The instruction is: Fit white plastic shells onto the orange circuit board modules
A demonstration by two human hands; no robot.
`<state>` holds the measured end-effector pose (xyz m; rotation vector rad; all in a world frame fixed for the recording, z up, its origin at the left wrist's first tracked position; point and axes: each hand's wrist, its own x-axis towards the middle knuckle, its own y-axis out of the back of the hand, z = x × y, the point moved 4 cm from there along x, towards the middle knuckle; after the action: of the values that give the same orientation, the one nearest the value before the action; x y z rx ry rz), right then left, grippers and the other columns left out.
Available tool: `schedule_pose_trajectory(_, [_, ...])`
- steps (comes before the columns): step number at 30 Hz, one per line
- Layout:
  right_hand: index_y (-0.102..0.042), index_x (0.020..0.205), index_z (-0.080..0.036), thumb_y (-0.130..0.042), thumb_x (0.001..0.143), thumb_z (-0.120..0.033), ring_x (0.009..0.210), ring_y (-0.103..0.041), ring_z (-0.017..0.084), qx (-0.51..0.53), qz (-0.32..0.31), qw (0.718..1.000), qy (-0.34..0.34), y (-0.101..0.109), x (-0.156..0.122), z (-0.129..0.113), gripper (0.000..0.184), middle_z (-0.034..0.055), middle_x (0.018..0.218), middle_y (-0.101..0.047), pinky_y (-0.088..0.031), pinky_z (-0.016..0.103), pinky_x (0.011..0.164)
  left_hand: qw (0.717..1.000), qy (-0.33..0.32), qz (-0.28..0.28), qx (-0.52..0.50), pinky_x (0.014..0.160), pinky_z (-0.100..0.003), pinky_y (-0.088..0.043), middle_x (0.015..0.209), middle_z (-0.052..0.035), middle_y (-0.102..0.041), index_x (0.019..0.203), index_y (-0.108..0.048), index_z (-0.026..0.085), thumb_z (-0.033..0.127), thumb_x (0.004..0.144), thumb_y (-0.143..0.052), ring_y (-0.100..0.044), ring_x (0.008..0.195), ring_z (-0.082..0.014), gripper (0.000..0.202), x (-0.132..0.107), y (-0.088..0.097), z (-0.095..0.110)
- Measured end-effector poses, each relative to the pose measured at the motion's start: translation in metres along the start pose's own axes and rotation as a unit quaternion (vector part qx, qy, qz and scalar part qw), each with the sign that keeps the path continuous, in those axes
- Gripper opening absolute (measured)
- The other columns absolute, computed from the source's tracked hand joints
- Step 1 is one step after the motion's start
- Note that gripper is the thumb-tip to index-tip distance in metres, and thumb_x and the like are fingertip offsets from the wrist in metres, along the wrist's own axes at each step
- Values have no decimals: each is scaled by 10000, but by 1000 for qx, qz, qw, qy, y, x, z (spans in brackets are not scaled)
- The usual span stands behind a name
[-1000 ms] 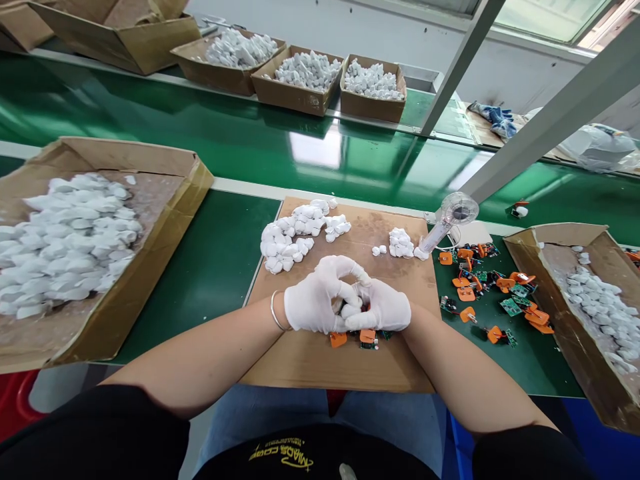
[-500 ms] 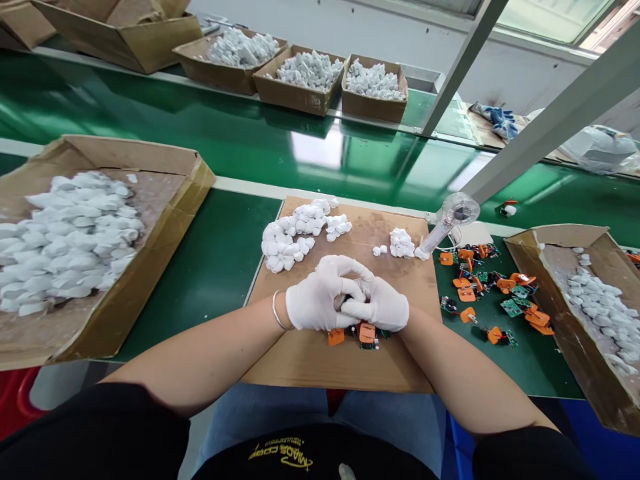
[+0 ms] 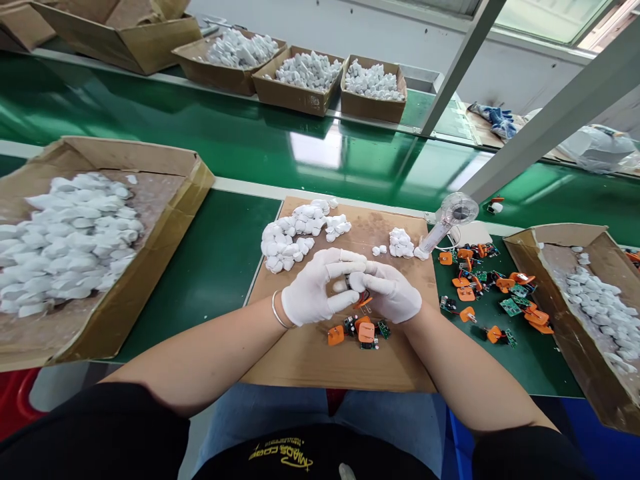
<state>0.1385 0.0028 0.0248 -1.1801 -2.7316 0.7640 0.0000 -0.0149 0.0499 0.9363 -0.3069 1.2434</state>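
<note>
Cylinder point(image 3: 347, 281), long axis upright, between gloved fingers point(image 3: 340, 267).

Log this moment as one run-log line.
Left hand: white glove, at small dark component | Right hand: white glove, at same component | Nearby: orange plastic piece, green circuit board, on cardboard sheet

A moment ago the two gloved hands were clasped tight together. Now they've eased apart and lifted a little off the cardboard. The left hand point(image 3: 311, 291) and the right hand point(image 3: 389, 292) meet only at the fingertips, around a small dark cylinder point(image 3: 347, 281). Beneath them an orange piece point(image 3: 363, 302) with wires has come into view, and a green circuit board point(image 3: 383, 329) now shows uncovered. Over on the belt point(image 3: 560, 190), a small orange-and-white part point(image 3: 495, 207) has ridden leftward.
</note>
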Motion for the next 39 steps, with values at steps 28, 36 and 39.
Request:
schedule_pose_trajectory(28, [-607,1181,-131,-463,958,-516,891,-623,273,-484,258,829,110,42,-3,-23,468,134,904,-676,-485,437,856,912,190,59,-360,876,-351,-557,974,-65,-722,1198,-575,228,365,701,-880,-697,1017,-208,599,-15,-11,-33])
schedule_pose_trajectory(36, [-671,1226,-248,-465,901,-145,1228,-478,359,-811,186,552,-46,48,17,-27,398,144,1199,-686,-287,544,961,897,281,25,-340,664,-261,-512,741,1,-614,1041,-682,164,410,698,-834,-594,702,-112,448,-15,-19,-35])
schedule_pose_trajectory(39, [-704,1180,-244,-471,898,-147,1183,-504,362,-804,204,557,-44,48,14,-31,378,156,1199,-673,-302,511,911,927,305,19,-215,675,-284,-512,721,0,-604,944,-708,159,420,750,-756,-567,675,-116,328,-8,-6,-34])
